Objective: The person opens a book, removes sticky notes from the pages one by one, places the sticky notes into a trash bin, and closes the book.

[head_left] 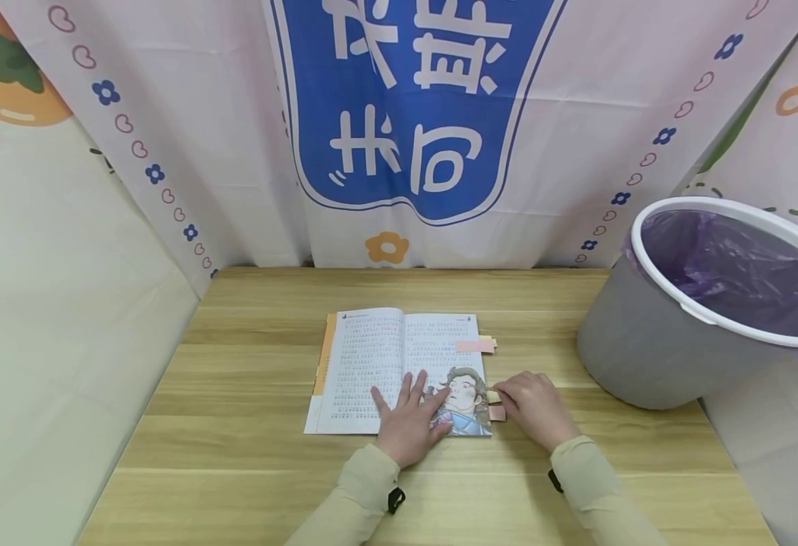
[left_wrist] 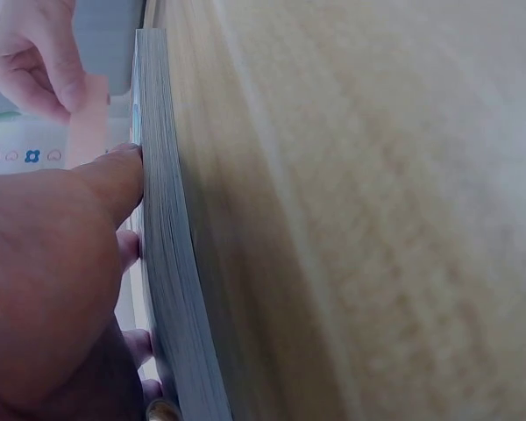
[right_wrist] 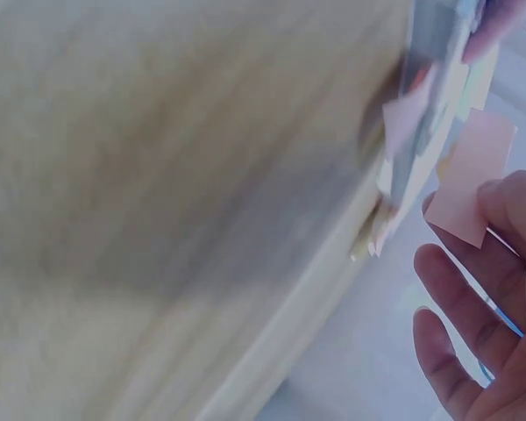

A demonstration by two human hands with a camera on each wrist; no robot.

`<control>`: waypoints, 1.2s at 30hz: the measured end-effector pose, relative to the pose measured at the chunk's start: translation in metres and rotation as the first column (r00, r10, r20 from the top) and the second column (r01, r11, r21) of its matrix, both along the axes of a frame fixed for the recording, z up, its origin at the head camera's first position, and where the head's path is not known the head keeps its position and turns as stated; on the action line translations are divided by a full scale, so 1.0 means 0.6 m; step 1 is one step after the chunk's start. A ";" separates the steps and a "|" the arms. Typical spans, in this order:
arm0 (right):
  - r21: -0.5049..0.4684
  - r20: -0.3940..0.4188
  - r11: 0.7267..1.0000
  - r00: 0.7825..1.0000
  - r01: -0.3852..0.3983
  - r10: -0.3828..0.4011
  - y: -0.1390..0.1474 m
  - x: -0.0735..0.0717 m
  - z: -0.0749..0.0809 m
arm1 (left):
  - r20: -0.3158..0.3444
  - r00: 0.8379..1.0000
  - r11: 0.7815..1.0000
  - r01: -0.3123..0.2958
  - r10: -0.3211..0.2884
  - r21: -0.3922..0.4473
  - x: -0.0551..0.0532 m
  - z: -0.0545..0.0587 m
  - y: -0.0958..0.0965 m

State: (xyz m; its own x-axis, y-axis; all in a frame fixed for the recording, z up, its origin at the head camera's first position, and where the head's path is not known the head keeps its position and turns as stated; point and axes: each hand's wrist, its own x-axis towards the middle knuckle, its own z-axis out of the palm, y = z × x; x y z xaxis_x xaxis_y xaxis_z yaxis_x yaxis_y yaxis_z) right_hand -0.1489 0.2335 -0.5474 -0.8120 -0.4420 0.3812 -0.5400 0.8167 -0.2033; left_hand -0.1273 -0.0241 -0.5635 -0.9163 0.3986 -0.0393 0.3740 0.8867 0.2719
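An open book (head_left: 368, 371) lies flat on the wooden table, printed text on both pages and a drawn figure (head_left: 463, 394) at the lower right. My left hand (head_left: 407, 426) rests on the right page with fingers spread, pressing it. Just off the book's right edge, my right hand (head_left: 535, 406) pinches a pink sticky note (right_wrist: 478, 167) between thumb and index finger, the other fingers loosely bent. In the left wrist view, that note (left_wrist: 88, 123) stands up past the page edge. Another pink sticky tab (head_left: 474, 346) lies across the upper right page edge, and one (head_left: 497, 413) sticks out lower down.
A grey waste bin (head_left: 617, 341) with a purple liner (head_left: 672, 250) stands at the right of the table (head_left: 249, 425). A printed cloth (head_left: 249, 167) with a blue panel hangs behind the table's back edge.
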 end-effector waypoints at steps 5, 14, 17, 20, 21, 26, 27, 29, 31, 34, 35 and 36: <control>-0.032 -0.039 0.999 0.999 0.004 -0.005 0.015 0.000 0.022 | -0.002 1.000 1.000 0.002 -0.002 -0.002 0.000 0.001 0.000; -0.092 -0.274 0.995 0.962 -0.032 0.006 0.058 0.002 0.113 | 0.004 1.000 1.000 0.002 -0.002 0.003 -0.001 -0.001 0.001; -0.106 -0.344 0.994 0.939 -0.024 -0.014 0.075 0.007 0.154 | 0.004 1.000 1.000 0.002 -0.002 0.006 -0.001 -0.002 0.000; -0.114 -0.384 0.993 0.922 0.007 -0.050 0.089 0.015 0.194 | 0.007 1.000 1.000 0.001 -0.001 0.007 -0.001 -0.002 0.000; -0.114 -0.402 0.993 0.914 0.017 -0.062 0.093 0.018 0.207 | 0.007 1.000 1.000 0.001 -0.002 0.006 -0.001 -0.002 0.000; -0.159 -0.494 0.986 0.861 0.047 -0.120 0.114 0.031 0.268 | 0.002 1.000 1.000 0.003 -0.003 -0.001 -0.001 -0.004 0.000; -0.176 -0.513 0.983 0.848 0.048 -0.134 0.119 0.033 0.279 | 0.001 1.000 1.000 0.004 -0.004 -0.001 -0.001 -0.004 0.000; -0.200 -0.536 0.978 0.828 0.064 -0.164 0.131 0.037 0.301 | 0.003 1.000 1.000 0.004 -0.004 0.001 -0.001 -0.004 0.000; -0.225 -0.554 0.971 0.809 0.081 -0.196 0.143 0.041 0.320 | 0.004 1.000 1.000 0.004 -0.004 0.003 -0.001 -0.004 0.000; -0.256 -0.568 0.959 0.784 0.120 -0.249 0.163 0.046 0.344 | 0.007 1.000 1.000 0.005 -0.005 0.005 -0.001 -0.005 0.000; -0.262 -0.573 0.956 0.776 0.132 -0.264 0.170 0.047 0.352 | 0.006 1.000 1.000 0.005 -0.005 0.003 -0.001 -0.005 0.000; -0.271 -0.579 0.952 0.766 0.142 -0.279 0.177 0.047 0.358 | 0.006 1.000 1.000 0.006 -0.006 0.005 -0.001 -0.005 0.000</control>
State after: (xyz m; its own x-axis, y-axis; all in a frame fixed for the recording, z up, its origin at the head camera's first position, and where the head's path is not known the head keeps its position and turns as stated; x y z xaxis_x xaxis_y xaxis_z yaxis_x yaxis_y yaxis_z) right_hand -0.1207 0.3395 -0.3328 -0.4459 -0.1463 0.8830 -0.4254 0.9027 -0.0652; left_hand -0.1278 -0.0240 -0.5664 -0.9138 0.4039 -0.0425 0.3775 0.8833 0.2781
